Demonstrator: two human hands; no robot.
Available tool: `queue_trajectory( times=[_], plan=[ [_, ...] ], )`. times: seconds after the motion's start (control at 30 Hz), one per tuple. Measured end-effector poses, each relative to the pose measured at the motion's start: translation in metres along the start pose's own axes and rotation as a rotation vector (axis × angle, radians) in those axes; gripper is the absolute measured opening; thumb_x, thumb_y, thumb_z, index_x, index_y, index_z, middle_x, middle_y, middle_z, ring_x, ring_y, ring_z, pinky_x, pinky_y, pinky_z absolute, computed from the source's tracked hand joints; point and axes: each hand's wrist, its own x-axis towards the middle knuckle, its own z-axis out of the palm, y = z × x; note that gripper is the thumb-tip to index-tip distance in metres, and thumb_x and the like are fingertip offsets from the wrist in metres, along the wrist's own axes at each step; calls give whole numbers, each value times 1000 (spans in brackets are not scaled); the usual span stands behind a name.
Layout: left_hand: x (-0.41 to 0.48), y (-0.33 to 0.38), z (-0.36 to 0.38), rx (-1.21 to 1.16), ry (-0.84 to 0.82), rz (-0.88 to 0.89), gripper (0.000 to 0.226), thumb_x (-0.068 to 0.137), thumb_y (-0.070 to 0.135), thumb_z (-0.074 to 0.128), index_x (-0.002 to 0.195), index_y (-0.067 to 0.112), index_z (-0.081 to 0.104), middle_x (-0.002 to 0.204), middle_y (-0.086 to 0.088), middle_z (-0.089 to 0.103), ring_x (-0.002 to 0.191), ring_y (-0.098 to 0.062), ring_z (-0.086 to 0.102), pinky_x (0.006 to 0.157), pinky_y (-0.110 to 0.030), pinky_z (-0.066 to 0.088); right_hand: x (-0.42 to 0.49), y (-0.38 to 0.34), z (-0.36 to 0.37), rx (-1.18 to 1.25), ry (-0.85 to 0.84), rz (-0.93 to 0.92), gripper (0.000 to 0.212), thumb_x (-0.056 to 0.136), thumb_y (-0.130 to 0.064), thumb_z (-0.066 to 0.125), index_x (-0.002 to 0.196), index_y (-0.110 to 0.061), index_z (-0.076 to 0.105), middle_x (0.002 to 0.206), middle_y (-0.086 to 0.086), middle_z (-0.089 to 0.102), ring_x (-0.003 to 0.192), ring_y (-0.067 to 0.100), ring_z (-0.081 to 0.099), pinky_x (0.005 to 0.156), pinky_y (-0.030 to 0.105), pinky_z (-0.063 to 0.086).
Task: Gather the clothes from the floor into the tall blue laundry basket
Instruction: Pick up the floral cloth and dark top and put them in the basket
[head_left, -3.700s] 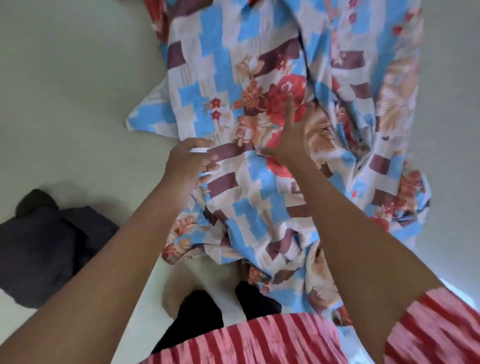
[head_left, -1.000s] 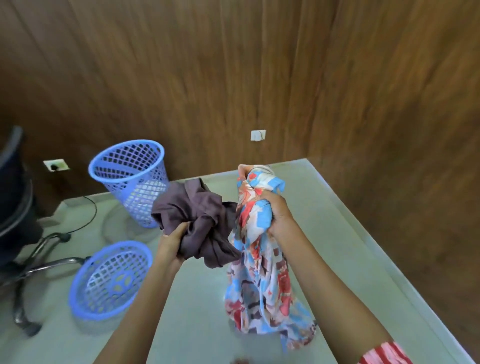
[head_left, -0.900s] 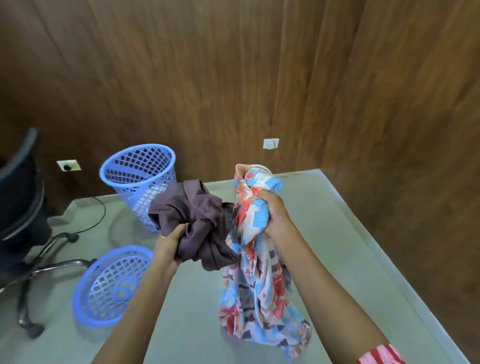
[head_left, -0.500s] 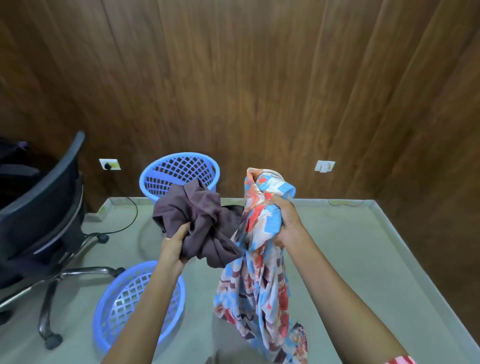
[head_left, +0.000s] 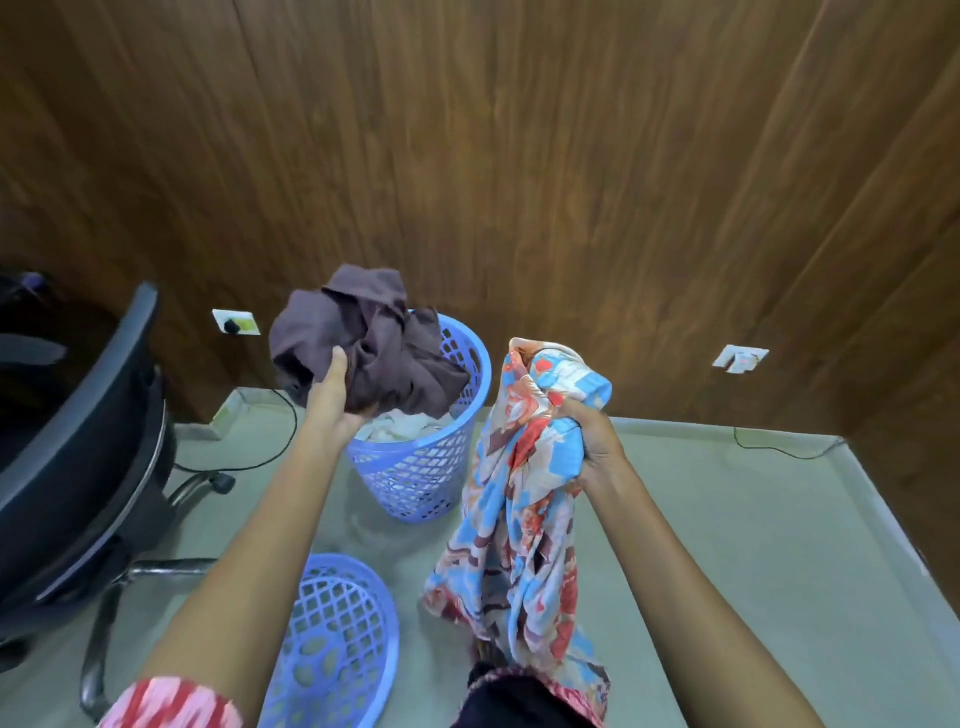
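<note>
Head view: the left hand (head_left: 332, 395) clutches a crumpled brown garment (head_left: 363, 345) over the tall blue lattice-walled plastic basket (head_left: 421, 467) (pale cloth inside), while the right hand (head_left: 592, 439) grips a bunched floral patchwork sheet (head_left: 519, 519) hanging floorward.

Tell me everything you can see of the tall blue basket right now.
The tall blue laundry basket is lattice-walled plastic with a solid rim, upright on the grey-green floor by the wood-panelled wall. Pale cloth already lies inside. The left hand holds a bunched dark brown garment over its opening.
</note>
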Motion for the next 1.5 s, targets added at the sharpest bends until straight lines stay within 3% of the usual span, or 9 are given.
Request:
queue_trajectory(
  times=[0.2,0.4,0.6,0.83,0.93,1.13,1.23,1.37,1.5],
  plan=[
    [62,-19,10,700,-48,-154,78,88,17,62,149,24,15,151,-8,34,135,-27,39,98,-39,39,83,4,8,4,-8,61,58,62,-5,64,119,-3,57,90,12,71,71,24,70,68,37,59],
    [44,-91,42,1502,-697,-152,117,66,27,83,151,15,3,153,-5,15,142,-21,15,117,-36,21,122,18,30,-115,-30,83,57,56,1,58,112,-2,61,87,11,68,66,17,67,67,29,56],
    [58,-100,79,986,-400,-133,38,71,0,61,109,2,64,106,-19,69,102,-33,64,89,-53,52,129,-7,44,-70,-162,93,44,65,7,66,106,-6,58,77,5,74,68,17,71,62,30,60],
    [58,-37,141,409,-469,-140,27,88,-7,46,109,2,61,92,-7,73,92,-24,67,84,-38,55,138,16,-38,-1051,-190,162,118,42,-25,93,142,-22,30,140,1,43,127,17,47,99,30,50],
    [52,-15,169,301,-524,-120,22,92,-2,44,95,9,62,72,5,75,69,-9,71,71,-26,58,135,52,-46,-1124,-54,245,89,55,-25,89,133,-14,45,128,-2,52,123,16,51,94,18,50],
    [81,18,158,884,-313,373,29,63,15,53,88,11,65,83,-5,67,85,-22,63,73,-31,51,150,41,-18,-498,182,107,23,91,-3,55,110,8,63,62,-5,69,51,4,62,54,17,49],
    [104,10,121,1274,-408,518,61,56,16,52,116,6,54,115,-10,59,113,-29,55,87,-34,46,163,1,6,-326,296,4,22,91,-10,49,91,-1,70,67,1,73,71,22,70,64,27,57],
    [89,-53,96,1650,-640,233,139,50,48,78,149,19,-15,154,-17,-22,142,-29,-18,118,-51,9,169,-35,54,-204,244,-72,30,69,-10,56,93,4,67,83,17,72,71,29,66,77,37,55],
    [78,-79,101,1117,-476,120,92,44,44,77,128,19,52,139,-18,44,130,-31,45,103,-46,45,155,-44,100,-375,16,-142,7,77,-8,65,72,-9,60,56,1,66,51,17,59,61,28,50]
  ],
)
